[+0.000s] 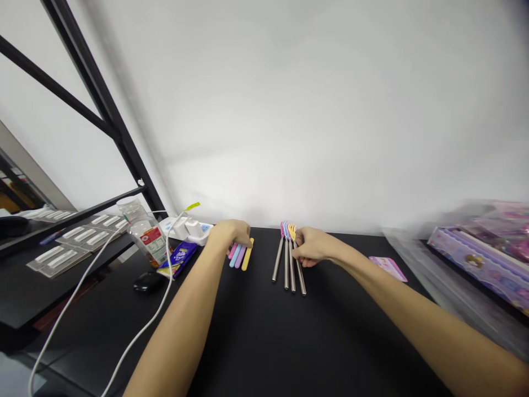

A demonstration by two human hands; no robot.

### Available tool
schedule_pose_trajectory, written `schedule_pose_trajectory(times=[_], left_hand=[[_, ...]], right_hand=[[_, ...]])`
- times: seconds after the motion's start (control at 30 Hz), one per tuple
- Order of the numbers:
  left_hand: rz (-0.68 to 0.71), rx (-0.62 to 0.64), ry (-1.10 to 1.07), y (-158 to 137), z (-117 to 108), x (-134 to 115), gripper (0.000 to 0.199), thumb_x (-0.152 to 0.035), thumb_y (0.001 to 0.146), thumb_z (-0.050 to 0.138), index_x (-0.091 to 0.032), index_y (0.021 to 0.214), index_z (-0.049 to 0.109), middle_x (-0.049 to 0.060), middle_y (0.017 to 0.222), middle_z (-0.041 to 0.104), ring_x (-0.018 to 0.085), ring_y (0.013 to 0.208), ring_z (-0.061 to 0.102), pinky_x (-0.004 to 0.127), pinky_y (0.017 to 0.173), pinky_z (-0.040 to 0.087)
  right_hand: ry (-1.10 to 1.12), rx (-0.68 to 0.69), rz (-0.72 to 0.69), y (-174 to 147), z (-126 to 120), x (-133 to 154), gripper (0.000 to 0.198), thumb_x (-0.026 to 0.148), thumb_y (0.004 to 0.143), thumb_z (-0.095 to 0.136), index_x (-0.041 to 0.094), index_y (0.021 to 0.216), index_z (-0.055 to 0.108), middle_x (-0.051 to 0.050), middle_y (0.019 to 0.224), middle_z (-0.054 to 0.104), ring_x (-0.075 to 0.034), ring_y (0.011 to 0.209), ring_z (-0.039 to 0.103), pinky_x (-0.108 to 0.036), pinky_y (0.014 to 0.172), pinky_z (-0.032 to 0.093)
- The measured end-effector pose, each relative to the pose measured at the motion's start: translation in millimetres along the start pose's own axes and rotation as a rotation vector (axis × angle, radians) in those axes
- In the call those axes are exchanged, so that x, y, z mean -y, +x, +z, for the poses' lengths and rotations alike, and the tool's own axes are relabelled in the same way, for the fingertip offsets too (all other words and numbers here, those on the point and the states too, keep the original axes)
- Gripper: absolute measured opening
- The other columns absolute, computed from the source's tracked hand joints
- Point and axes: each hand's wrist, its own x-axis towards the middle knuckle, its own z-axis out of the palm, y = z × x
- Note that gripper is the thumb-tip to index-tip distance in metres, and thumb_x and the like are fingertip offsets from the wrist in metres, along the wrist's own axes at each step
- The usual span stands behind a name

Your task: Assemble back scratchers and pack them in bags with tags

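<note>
My left hand [235, 232] bends down over the far ends of several pastel sticks [241, 257] with rounded tips, in pink, blue, purple and yellow. Its fingers are curled round them, and the hand covers their far ends. To the right, several slim metal rods with slotted, claw-like coloured heads, like back scratchers [286, 264], lie fanned side by side on the black table [256, 342]. My right hand [311, 246] is closed at the rightmost back scratcher, thumb and fingers on its upper rod just below the yellow head.
At the left stand a clear bottle [151, 237] and a white power strip [198, 231], with a blue-yellow packet [178, 259], a black mouse [147, 282] and a white cable [159, 309]. At the right are a pink card [388, 268], plastic wrap [430, 281] and a purple box [479, 262].
</note>
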Motion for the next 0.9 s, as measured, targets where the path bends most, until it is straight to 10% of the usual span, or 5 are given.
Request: schedule_pose_trajectory(times=[0.37, 0.9], left_hand=[[-0.024, -0.039, 0.081, -12.6, 5.3, -36.7, 0.04, -0.044, 0.075, 0.07, -0.013, 0.101, 0.071, 0.02, 0.14, 0.048, 0.028, 0.086, 0.07, 0.032, 0.066, 0.058], [0.068, -0.018, 0.182, -26.7, 12.5, -63.8, 0.023, -0.027, 0.077, 0.058, -0.01, 0.088, 0.068, 0.022, 0.139, 0.044, 0.022, 0.076, 0.068, 0.03, 0.057, 0.054]], right_hand=[[0.232, -0.047, -0.075, -33.9, -28.9, -9.6, 0.037, 0.011, 0.066, 0.066, 0.022, 0.09, 0.039, 0.0, 0.062, 0.066, -0.013, 0.059, 0.064, -0.019, 0.05, 0.053], [0.358, -0.078, -0.14, -61.1, -50.9, -27.2, 0.033, 0.014, 0.071, 0.065, 0.023, 0.091, 0.039, 0.002, 0.064, 0.066, -0.012, 0.062, 0.063, -0.02, 0.053, 0.052]])
